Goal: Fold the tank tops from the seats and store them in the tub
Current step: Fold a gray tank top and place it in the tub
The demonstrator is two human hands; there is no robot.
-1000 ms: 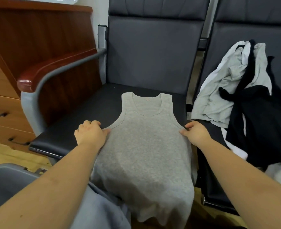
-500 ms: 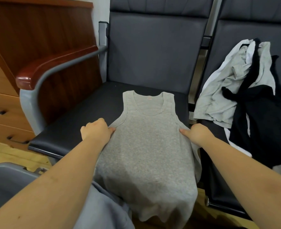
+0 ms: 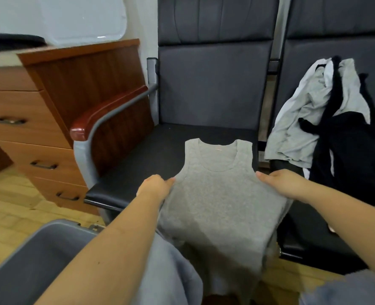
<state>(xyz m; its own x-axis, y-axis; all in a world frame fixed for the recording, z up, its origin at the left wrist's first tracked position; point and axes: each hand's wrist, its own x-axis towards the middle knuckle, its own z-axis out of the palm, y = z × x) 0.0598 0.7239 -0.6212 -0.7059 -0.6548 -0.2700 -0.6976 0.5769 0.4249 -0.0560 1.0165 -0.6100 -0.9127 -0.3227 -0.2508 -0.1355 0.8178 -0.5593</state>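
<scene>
The dark seat (image 3: 151, 150) carries your grey tank top (image 3: 217, 194), its hem draping off the front toward the grey tub (image 3: 39, 256). Your left hand (image 3: 154, 187) and right hand (image 3: 285, 183) each pinch a side below the armholes; fold evenly, edges level.

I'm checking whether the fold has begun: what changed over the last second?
Little. The left hand slid inward along the grey tank top and still grips its edge below the armhole; the right hand keeps gripping the opposite edge. The top stays spread flat on the seat, hem hanging over the front, not yet folded. The pile of tops on the next seat is unchanged.
</scene>
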